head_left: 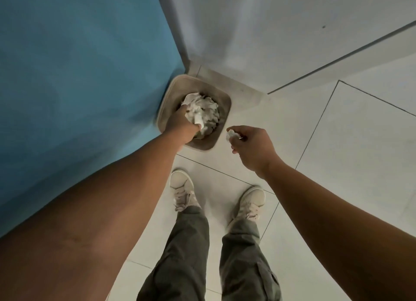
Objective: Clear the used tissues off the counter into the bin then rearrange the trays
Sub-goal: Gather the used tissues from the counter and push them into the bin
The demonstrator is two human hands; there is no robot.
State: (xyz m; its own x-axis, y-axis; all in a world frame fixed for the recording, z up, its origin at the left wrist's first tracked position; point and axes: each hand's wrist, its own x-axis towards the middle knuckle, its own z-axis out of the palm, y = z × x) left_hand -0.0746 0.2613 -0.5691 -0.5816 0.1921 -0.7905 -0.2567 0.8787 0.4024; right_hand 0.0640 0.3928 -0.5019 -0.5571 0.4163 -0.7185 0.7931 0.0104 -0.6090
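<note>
Glossy tiled floor [337,143] | square beige bin [225,102] | left fingers [183,109] clutch crumpled tissues [202,105] | right fingers [238,129] pinch small wad [230,134]

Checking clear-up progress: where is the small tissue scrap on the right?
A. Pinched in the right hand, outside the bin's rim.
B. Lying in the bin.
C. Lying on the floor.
A: the right hand pinches the small tissue scrap beside the bin, outside its rim; the left hand grips a tissue wad over it.

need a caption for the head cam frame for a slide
Left hand holds a wad of used tissues over the bin; right hand pinches a small tissue beside it.
</note>
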